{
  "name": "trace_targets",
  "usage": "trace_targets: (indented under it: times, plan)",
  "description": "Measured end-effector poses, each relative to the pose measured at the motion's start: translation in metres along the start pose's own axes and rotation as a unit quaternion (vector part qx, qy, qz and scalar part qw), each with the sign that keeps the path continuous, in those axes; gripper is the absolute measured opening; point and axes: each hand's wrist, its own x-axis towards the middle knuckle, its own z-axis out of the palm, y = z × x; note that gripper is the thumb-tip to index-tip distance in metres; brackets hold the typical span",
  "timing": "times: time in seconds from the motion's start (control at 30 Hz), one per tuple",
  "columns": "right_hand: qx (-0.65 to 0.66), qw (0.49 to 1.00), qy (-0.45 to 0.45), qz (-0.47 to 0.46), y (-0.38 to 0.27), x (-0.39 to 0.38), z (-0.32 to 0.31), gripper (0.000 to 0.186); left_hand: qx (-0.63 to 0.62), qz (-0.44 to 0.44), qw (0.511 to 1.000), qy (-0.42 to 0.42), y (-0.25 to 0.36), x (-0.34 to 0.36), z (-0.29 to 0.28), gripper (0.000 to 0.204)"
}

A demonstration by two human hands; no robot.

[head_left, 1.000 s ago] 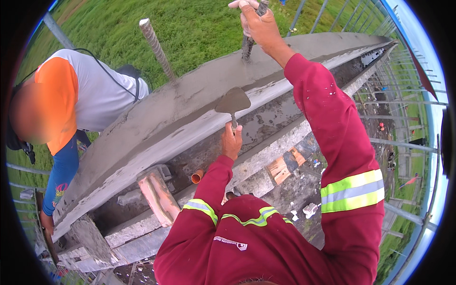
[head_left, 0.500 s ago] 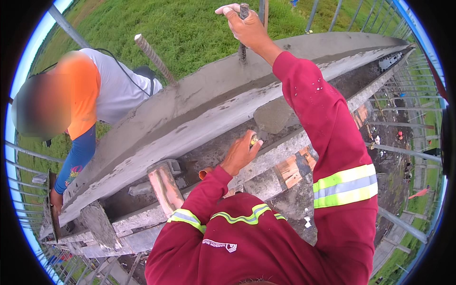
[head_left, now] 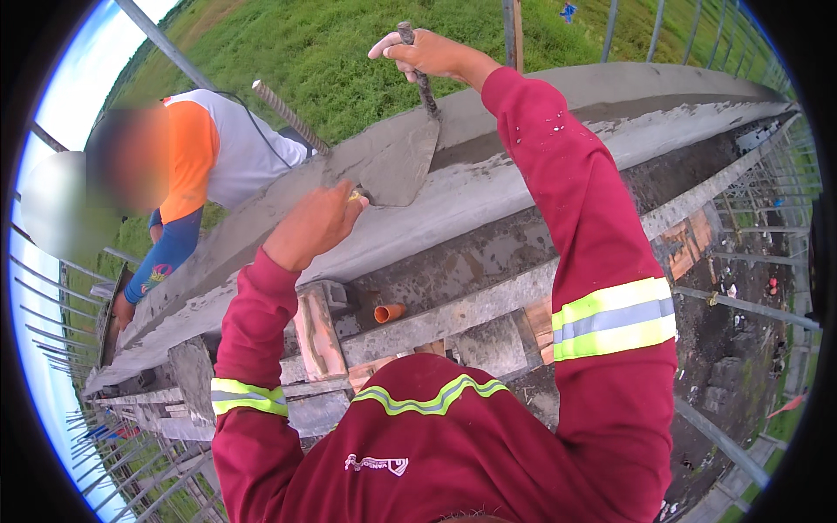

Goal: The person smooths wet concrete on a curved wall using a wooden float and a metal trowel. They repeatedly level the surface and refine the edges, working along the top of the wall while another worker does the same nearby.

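A trowel is being gripped by its handle in the left hand, its mortar-coated blade lying flat on the wet concrete beam top. A vertical rebar is being clasped in the closed right hand. Beyond the beam, another person in an orange-and-grey shirt is bending over.

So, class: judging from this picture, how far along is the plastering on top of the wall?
Done: the wall top already carries a grey mortar coat along its length. In hand: the left hand holds a trowel over it, while the right hand grips a rebar. Left: the surface looks wet and uneven, so smoothing likely remains.
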Motion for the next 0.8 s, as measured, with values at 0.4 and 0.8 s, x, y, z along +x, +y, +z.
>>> trace_targets:
  times: [0.4, 0.8]
  plan:
    - [0.032, 0.999, -0.008, -0.021, 0.004, 0.005, 0.000, 0.036, -0.048, 0.042, 0.998, 0.022, 0.076, 0.039, 0.020, 0.035]
    - [0.022, 0.999, -0.022, -0.019, 0.007, 0.009, -0.001, 0.036, 0.107, -0.106, 0.985, 0.083, 0.025, -0.031, -0.013, 0.032]
